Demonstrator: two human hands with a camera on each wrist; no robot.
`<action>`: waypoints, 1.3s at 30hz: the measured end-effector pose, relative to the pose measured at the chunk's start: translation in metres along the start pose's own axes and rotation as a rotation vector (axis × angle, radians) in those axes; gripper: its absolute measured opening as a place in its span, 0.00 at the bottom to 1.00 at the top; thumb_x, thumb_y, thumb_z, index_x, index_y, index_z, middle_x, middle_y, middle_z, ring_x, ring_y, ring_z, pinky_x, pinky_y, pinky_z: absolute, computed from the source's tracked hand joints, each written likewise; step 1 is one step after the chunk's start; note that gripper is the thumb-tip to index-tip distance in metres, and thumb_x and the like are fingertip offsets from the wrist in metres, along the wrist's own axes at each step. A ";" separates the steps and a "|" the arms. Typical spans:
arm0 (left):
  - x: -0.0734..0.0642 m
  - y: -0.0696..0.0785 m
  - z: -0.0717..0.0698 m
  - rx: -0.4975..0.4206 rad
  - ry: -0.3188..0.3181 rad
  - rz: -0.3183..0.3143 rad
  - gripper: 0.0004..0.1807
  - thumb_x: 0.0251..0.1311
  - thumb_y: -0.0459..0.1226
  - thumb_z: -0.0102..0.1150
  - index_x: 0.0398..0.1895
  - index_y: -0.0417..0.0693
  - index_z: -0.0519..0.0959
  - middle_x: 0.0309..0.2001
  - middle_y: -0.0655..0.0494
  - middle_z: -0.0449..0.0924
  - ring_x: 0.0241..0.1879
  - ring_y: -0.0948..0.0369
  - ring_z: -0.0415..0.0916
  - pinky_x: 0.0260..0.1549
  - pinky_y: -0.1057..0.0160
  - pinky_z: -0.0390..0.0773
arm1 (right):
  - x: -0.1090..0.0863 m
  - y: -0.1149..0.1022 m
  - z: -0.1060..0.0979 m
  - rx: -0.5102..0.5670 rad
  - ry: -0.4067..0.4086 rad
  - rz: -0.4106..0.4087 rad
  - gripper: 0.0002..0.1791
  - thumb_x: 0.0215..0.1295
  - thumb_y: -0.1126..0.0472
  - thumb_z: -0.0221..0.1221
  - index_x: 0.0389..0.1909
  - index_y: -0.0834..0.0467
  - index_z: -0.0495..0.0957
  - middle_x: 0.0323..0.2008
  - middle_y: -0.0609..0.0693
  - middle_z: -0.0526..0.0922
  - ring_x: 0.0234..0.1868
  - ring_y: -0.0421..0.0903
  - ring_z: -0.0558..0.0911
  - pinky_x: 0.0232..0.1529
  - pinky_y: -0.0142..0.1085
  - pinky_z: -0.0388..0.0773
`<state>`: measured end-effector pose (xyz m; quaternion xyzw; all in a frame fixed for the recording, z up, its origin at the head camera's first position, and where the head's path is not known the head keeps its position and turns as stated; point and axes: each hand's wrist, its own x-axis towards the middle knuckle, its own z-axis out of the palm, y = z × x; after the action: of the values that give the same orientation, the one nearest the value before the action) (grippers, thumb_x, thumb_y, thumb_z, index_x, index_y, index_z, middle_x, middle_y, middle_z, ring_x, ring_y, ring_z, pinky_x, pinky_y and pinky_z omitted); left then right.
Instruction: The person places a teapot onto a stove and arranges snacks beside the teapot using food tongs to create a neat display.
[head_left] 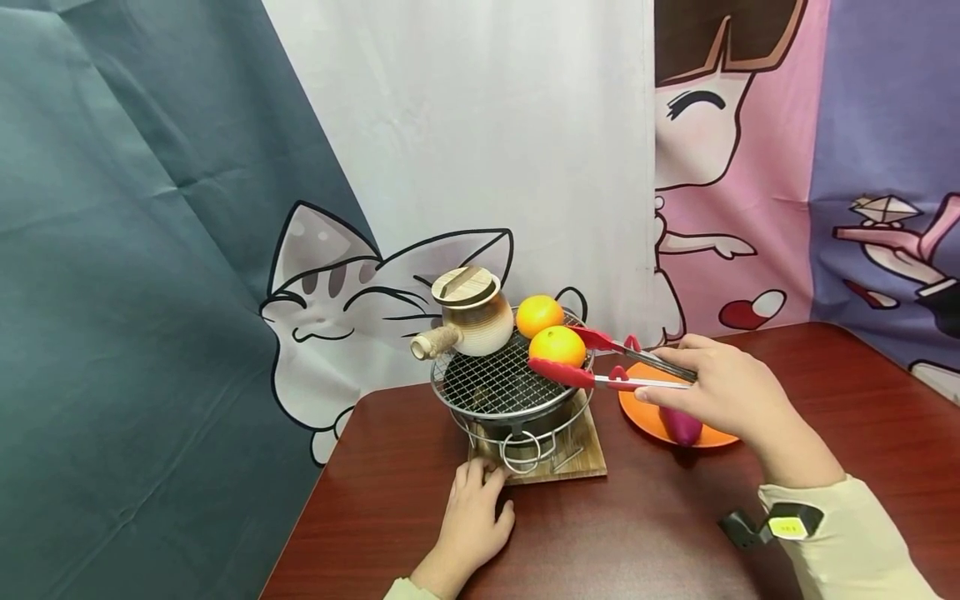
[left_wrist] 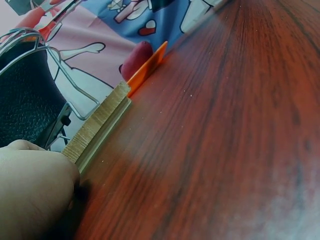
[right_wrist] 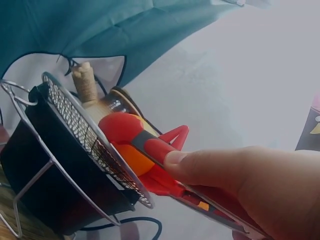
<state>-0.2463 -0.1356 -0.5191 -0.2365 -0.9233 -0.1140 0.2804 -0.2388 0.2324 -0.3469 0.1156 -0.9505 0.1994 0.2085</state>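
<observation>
My right hand (head_left: 723, 392) grips red-tipped metal tongs (head_left: 562, 373). Their tips lie on either side of the front orange (head_left: 557, 346), which sits on the wire mesh (head_left: 480, 387) of a round black tabletop stove (right_wrist: 65, 170). Behind it is a second orange (head_left: 539, 316). In the right wrist view the red tongs partly cover the fruit. Down at the front left corner of the wooden board (head_left: 588, 458) under the stove, my left hand (head_left: 472, 521) rests its fingertips on the edge, thumb held apart.
A ceramic side-handled teapot (head_left: 483, 333) with a wooden lid stands on the mesh's left side. Right of the stove, an orange plate (head_left: 637, 417) holds a purple, rounded piece of produce (head_left: 681, 427), partly beneath my right hand. A printed curtain (head_left: 525, 125) hangs behind the reddish-brown table (head_left: 600, 533).
</observation>
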 end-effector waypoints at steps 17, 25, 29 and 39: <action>-0.001 -0.001 0.000 0.005 0.021 0.019 0.25 0.46 0.40 0.68 0.52 0.57 0.80 0.50 0.53 0.71 0.55 0.51 0.67 0.52 0.49 0.71 | -0.002 0.000 -0.005 0.022 -0.016 0.027 0.48 0.51 0.22 0.60 0.61 0.55 0.81 0.54 0.56 0.80 0.50 0.59 0.80 0.44 0.60 0.76; -0.001 -0.001 0.000 0.008 0.021 0.022 0.24 0.46 0.40 0.68 0.52 0.57 0.80 0.50 0.53 0.71 0.55 0.51 0.67 0.52 0.49 0.71 | -0.003 0.005 -0.008 0.044 0.079 -0.020 0.45 0.48 0.27 0.68 0.58 0.57 0.83 0.38 0.47 0.78 0.34 0.47 0.77 0.30 0.42 0.72; -0.001 -0.001 0.000 0.002 0.020 0.020 0.24 0.46 0.39 0.68 0.52 0.57 0.80 0.50 0.53 0.71 0.55 0.51 0.67 0.52 0.49 0.71 | -0.005 0.010 -0.013 0.062 0.147 -0.051 0.42 0.47 0.32 0.72 0.56 0.57 0.84 0.31 0.45 0.73 0.30 0.44 0.72 0.28 0.38 0.66; -0.001 0.000 -0.001 -0.002 0.020 0.015 0.24 0.46 0.39 0.68 0.52 0.57 0.80 0.50 0.53 0.71 0.55 0.51 0.67 0.51 0.48 0.71 | -0.014 0.039 -0.032 0.100 0.223 0.015 0.36 0.47 0.39 0.75 0.55 0.54 0.84 0.30 0.45 0.72 0.28 0.42 0.69 0.27 0.37 0.64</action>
<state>-0.2453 -0.1362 -0.5192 -0.2428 -0.9184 -0.1152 0.2902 -0.2271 0.2826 -0.3394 0.0959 -0.9111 0.2599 0.3053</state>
